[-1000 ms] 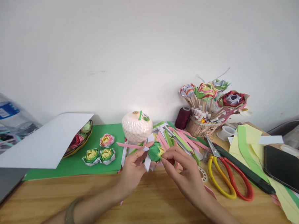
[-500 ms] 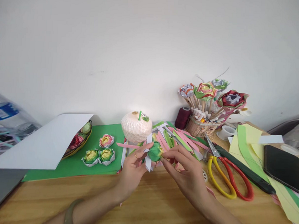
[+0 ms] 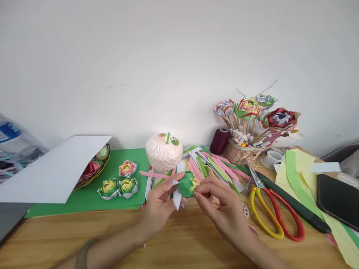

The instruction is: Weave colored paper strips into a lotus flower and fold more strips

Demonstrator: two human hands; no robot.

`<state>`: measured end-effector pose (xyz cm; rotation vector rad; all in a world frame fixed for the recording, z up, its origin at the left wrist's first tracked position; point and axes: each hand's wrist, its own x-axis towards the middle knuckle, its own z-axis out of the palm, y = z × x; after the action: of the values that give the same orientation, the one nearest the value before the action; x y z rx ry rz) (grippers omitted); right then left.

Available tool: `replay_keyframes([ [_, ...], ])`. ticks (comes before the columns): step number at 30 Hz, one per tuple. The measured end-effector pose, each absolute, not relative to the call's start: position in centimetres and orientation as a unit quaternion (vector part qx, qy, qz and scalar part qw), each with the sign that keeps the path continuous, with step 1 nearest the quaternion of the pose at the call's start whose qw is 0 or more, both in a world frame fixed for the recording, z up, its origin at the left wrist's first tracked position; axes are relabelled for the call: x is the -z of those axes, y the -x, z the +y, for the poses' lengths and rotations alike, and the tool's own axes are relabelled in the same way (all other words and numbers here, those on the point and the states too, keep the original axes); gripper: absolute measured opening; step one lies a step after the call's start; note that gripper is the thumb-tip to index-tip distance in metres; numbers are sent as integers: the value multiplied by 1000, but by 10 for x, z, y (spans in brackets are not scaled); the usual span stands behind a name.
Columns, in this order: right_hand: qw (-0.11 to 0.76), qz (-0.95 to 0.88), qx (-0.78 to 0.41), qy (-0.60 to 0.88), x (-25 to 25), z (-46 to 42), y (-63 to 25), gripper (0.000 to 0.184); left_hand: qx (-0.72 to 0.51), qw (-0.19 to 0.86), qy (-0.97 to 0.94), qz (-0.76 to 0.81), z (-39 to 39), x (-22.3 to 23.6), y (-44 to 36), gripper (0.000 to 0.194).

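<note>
A green and yellow paper flower (image 3: 185,185) with white strips hanging from its base is held above the front of the table. My left hand (image 3: 162,201) grips it from the left, fingers closed around its lower part. From the right, my right hand (image 3: 221,203) pinches the yellow paper at the flower's tip between thumb and fingers. Behind both hands lies a pile of pink, green and white paper strips (image 3: 215,164). Three finished-looking paper flowers (image 3: 128,186) rest on the green sheet (image 3: 75,207) to the left.
A foam-wrapped round object (image 3: 163,151) stands behind my hands. Scissors (image 3: 271,210), a phone (image 3: 340,203) and coloured paper (image 3: 295,163) lie right. A pot of paper flowers (image 3: 241,151) and a thread spool (image 3: 219,142) stand at the wall. White paper (image 3: 59,167) overhangs a basket (image 3: 106,165).
The flower has turned slightly in my hands, showing more yellow at its right side. My right hand has shifted a little, still pinching at the tip.
</note>
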<state>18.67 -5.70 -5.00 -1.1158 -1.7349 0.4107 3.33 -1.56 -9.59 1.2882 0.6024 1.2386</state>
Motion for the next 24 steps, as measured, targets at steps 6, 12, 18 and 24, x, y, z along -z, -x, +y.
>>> replay_keyframes([
  [6, 511, -716, -7, 476, 55, -57, -183, 13, -530, 497, -621, 295, -17, 99, -28, 36],
  [12, 468, -725, 111, 493, 63, -57, -184, 13, -544, 475, -627, 292, -19, 93, -30, 34],
  [18, 473, -731, 114, 478, 62, -59, -184, 13, -548, 476, -629, 279, -19, 95, -31, 35],
  [24, 520, -684, -194, 474, 47, -59, -187, 19, -550, 531, -578, 287, -18, 99, -32, 38],
])
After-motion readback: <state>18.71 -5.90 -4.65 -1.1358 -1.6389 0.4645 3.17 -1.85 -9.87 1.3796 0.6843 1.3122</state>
